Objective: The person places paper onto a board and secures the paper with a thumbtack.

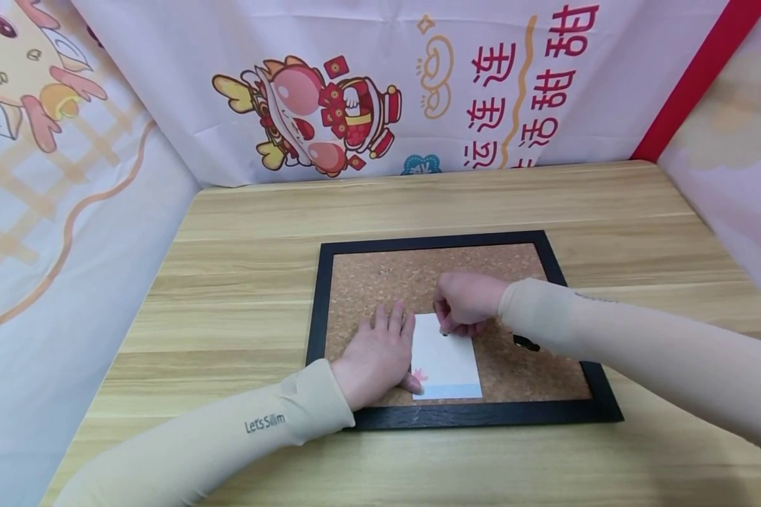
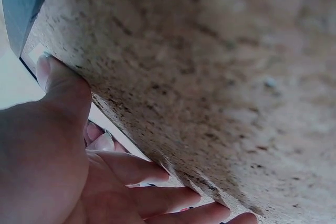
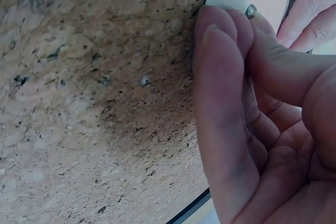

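A white sheet of note paper with a blue strip along its bottom and a pink figure at lower left lies on a framed cork board. My left hand rests along the paper's left side, its fingers spread on the cork and its thumb on the lower left corner. Over the paper's top right part, my right hand has thumb and fingertips pinched together. A small shiny pin-like piece shows at those fingertips; the fingers hide most of it.
The board's black frame lies on a wood-grain table. Behind it hangs a white printed cloth with a cartoon figure and red characters. More cloth hangs at the left and right. A small black object shows beneath the right cuff.
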